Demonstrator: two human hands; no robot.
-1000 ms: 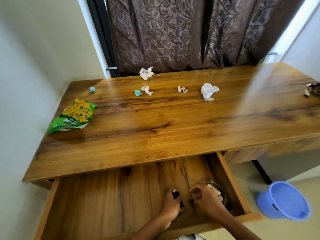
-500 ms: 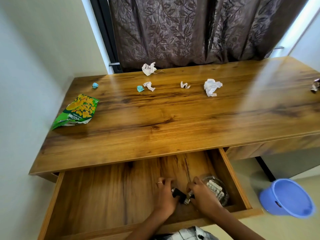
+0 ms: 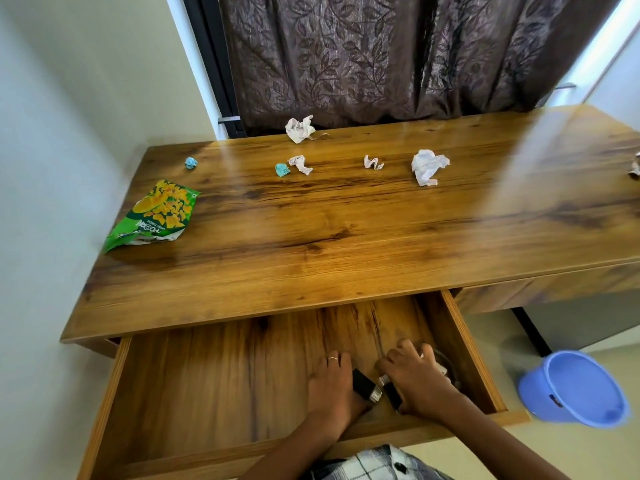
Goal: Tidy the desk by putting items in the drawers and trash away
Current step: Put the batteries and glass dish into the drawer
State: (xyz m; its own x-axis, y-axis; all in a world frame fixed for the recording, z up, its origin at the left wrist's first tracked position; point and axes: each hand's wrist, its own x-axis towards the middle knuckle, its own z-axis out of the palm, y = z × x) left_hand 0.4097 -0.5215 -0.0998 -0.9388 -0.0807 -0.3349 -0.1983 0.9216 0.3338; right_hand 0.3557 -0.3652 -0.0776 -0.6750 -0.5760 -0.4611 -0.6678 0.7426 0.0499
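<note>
The desk drawer (image 3: 214, 386) is pulled out. Both my hands are inside it at its right end. My left hand (image 3: 329, 386) lies flat on the drawer floor with straight fingers. A small black stick with a metal end (image 3: 365, 388) lies against its thumb side. My right hand (image 3: 415, 382) has its fingers spread over a second black piece (image 3: 393, 396) and a clear glass bowl (image 3: 446, 367), which it mostly hides. On the desk (image 3: 346, 237) lie a green snack bag (image 3: 156, 216), crumpled white papers (image 3: 427, 166) (image 3: 299, 129) (image 3: 301, 164) (image 3: 373, 162) and blue wrappers (image 3: 282, 169) (image 3: 190, 162).
A blue plastic bucket (image 3: 575, 389) stands on the floor right of the drawer. A shut drawer front (image 3: 540, 289) sits under the desk's right half. More crumpled trash (image 3: 635, 166) shows at the right edge. A wall borders the left, a curtain the back.
The view has shifted and come closer. Both hands have stayed in the drawer's right end; the left hand's fingers have flattened out, and the black pieces now lie between the hands.
</note>
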